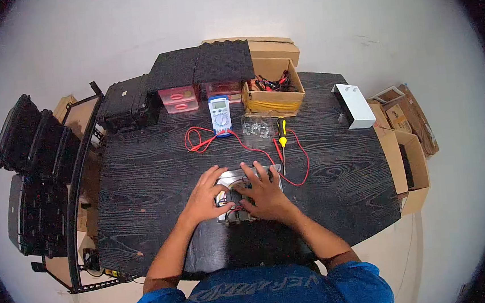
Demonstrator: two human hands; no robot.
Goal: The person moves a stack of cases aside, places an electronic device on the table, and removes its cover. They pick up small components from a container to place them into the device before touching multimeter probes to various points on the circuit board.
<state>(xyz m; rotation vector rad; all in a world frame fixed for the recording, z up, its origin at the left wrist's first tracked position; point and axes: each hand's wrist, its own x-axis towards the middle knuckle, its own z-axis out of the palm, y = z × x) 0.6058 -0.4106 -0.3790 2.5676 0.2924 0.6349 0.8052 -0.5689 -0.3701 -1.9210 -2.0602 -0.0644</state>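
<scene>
At far left, black hard cases (27, 134) stand beside a dark, wood-grained worktop (340, 166). At the back of the worktop, further right, are pink drawers (180, 99) beneath dark foam.

Next comes the person's left grip (202, 200), a bare hand reaching in from the near side. It lies over the left part of an open metal unit (233, 198), fingers spread wide and pointing forward, thumb turned inward. The unit sits between both hands, towards the near side: just right of the left grip, just left of the right one. Neither hand is nearer; both touch it. Its long axis seems to run left to right, though the hands cover much of it. It looks silvery, with dark parts and thin wires inside, some of them red, and a row of small fittings along its near edge.

Behind it stands a blue-and-white multimeter (221, 116) with red leads.

The right grip (266, 196) covers the unit's right part, fingers also spread. Whether either hand pinches anything cannot be told.

Beyond the right grip are a clear tray of small parts (258, 132), a cardboard box of cables (273, 108) and a yellow-and-black screwdriver (282, 130). Furthest right on the worktop lies a white housing (357, 108).
</scene>
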